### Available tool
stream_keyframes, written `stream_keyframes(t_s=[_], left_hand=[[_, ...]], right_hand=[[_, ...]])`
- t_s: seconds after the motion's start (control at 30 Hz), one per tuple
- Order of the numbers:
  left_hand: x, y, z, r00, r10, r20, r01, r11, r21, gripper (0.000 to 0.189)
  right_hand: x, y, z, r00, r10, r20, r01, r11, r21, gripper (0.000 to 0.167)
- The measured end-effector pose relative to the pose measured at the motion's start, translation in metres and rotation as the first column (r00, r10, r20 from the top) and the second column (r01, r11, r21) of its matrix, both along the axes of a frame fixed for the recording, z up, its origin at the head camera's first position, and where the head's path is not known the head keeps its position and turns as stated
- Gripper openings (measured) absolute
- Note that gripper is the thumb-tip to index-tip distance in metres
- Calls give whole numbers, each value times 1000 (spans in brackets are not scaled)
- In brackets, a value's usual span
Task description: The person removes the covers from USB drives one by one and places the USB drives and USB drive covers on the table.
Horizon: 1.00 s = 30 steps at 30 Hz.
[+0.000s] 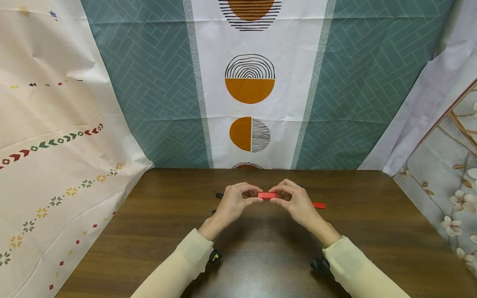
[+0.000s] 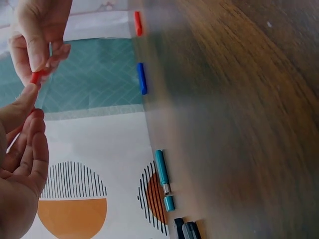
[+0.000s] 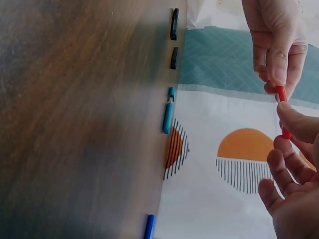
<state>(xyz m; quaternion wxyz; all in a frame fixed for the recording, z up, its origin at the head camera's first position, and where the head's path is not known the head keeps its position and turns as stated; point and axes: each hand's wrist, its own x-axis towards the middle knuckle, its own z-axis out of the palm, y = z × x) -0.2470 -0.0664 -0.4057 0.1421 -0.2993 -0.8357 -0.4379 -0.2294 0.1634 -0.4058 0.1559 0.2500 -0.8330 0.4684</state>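
Observation:
A small flat red stick, resembling a USB stick, is held level above the table between both hands. My left hand pinches its left end between thumb and fingers. The other end is pinched the same way by my right hand. In the right wrist view the red stick shows between the two thumbs, partly covered by the fingertips. A second red piece lies on the table behind my right wrist.
Across the back of the brown table lie a blue stick, a teal USB stick with a silver connector beside its teal cap, and two black pieces. Patterned cloth hangs behind the table.

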Motion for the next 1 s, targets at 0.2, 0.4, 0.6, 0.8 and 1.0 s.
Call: stream_keyframes(t_s=[0.2, 0.4, 0.6, 0.8, 1.0], left_hand=[[-1, 1, 0, 1000, 19, 5, -19, 1000, 18, 24], [0, 3, 0, 999, 32, 7, -32, 999, 36, 24], [0, 5, 0, 1000, 17, 11, -17, 1000, 21, 24], [1, 5, -1, 1000, 7, 11, -7, 1000, 3, 24], [2, 6, -1, 1000, 8, 6, -8, 1000, -12, 24]], right_hand=[[1, -1, 0, 997, -35, -62, 37, 998, 41, 24], [0, 0, -1, 994, -54, -93, 60, 996, 59, 24], [-1, 3, -2, 994, -57, -91, 65, 994, 91, 27], [0, 6, -2, 996, -45, -80, 53, 993, 107, 25], [1, 8, -1, 995, -35, -90, 45, 993, 113, 26]])
